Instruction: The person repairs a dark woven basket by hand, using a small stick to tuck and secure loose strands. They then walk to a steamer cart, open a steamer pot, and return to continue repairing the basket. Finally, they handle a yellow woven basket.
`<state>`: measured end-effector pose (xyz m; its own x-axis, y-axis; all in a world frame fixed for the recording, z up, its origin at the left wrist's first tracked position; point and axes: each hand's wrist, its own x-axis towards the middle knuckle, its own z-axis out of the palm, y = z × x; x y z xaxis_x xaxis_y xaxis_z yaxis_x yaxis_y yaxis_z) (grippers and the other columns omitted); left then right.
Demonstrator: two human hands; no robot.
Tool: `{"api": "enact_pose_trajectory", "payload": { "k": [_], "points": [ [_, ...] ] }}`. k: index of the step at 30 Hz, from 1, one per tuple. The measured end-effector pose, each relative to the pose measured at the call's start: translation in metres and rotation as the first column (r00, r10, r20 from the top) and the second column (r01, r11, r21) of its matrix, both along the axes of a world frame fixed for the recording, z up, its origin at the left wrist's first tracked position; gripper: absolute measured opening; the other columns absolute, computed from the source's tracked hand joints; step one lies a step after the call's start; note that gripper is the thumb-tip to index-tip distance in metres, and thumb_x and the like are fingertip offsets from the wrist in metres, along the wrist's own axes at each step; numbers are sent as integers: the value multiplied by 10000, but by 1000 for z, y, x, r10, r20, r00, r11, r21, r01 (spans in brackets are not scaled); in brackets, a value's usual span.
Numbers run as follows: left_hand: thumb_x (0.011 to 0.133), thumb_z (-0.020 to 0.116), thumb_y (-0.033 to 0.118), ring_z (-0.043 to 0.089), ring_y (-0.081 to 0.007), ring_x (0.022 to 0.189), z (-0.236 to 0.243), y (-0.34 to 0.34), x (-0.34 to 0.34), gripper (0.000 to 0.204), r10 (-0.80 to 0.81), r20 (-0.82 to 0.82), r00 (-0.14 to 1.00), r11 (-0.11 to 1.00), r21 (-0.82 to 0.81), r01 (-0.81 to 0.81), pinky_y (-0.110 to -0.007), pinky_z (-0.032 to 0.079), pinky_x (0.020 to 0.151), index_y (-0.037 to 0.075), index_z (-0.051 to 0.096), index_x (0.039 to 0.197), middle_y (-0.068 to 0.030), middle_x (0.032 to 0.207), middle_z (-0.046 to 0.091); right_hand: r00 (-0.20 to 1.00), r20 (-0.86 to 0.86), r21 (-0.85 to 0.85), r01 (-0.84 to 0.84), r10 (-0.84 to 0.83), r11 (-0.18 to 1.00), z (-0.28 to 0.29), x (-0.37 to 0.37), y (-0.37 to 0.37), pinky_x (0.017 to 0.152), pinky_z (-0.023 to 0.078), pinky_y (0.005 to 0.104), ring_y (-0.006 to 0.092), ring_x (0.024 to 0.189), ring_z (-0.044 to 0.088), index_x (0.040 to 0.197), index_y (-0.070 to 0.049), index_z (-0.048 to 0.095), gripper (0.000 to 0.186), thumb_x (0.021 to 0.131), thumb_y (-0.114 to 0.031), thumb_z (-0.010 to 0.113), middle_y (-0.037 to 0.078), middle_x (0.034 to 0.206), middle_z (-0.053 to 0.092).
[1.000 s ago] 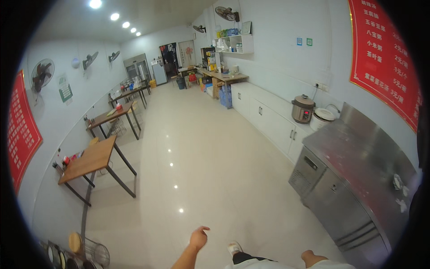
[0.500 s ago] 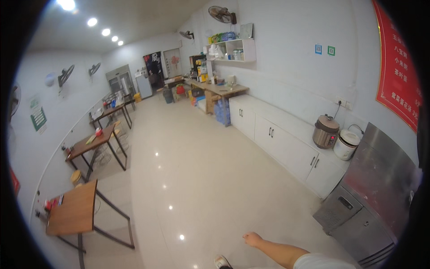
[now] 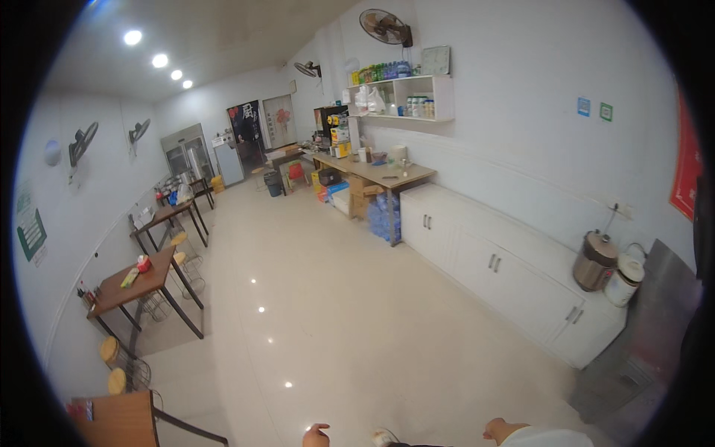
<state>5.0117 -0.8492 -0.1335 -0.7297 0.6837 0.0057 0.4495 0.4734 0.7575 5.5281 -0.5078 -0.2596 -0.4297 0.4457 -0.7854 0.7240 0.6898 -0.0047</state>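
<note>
At the lower edge my left hand (image 3: 316, 435) hangs over the pale tiled floor (image 3: 342, 320), cut off by the picture's border. One finger stands apart from the rest, and nothing shows in the hand. My right hand (image 3: 500, 430) is low at the right, its fingers loosely curled with no object visible in them; a white sleeve (image 3: 547, 436) covers the arm behind it. Between the two hands the tip of a shoe (image 3: 383, 436) shows. Neither hand touches any furniture.
Wooden tables (image 3: 123, 419) and round stools (image 3: 109, 349) line the left wall. Along the right run white cabinets (image 3: 477, 257) bearing a brown electric cooker (image 3: 595, 261) and a white one (image 3: 624, 281). A steel unit (image 3: 633, 350) stands nearer. Further off is a cluttered worktable (image 3: 406, 176).
The view has moved forward and swung left, so the near table and steel unit slide toward the lower corners. My left hand has come into view; my right hand sits lower and further right.
</note>
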Motion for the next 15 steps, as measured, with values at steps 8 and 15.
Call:
{"api": "enact_pose_trajectory", "payload": {
  "k": [8,15],
  "points": [
    [800,506,11,669,-362,901,-55,-35,-155,381,-18,212,977,786,-602,145,-423,541,813,70,716,1112,-244,1001,704,836,-405,-422,188,-370,887,58,-487,117,794,574,387,266,906,674,1273,-84,638,381,928,-231,573,148,1056,699],
    [798,511,20,671,-358,878,-75,16,-359,383,196,349,916,724,-681,105,-420,544,797,63,714,1120,-237,991,709,468,-300,-897,158,-831,413,95,-854,173,711,595,305,215,758,685,1279,17,625,336,963,-51,533,186,1010,699]
  ]
}}
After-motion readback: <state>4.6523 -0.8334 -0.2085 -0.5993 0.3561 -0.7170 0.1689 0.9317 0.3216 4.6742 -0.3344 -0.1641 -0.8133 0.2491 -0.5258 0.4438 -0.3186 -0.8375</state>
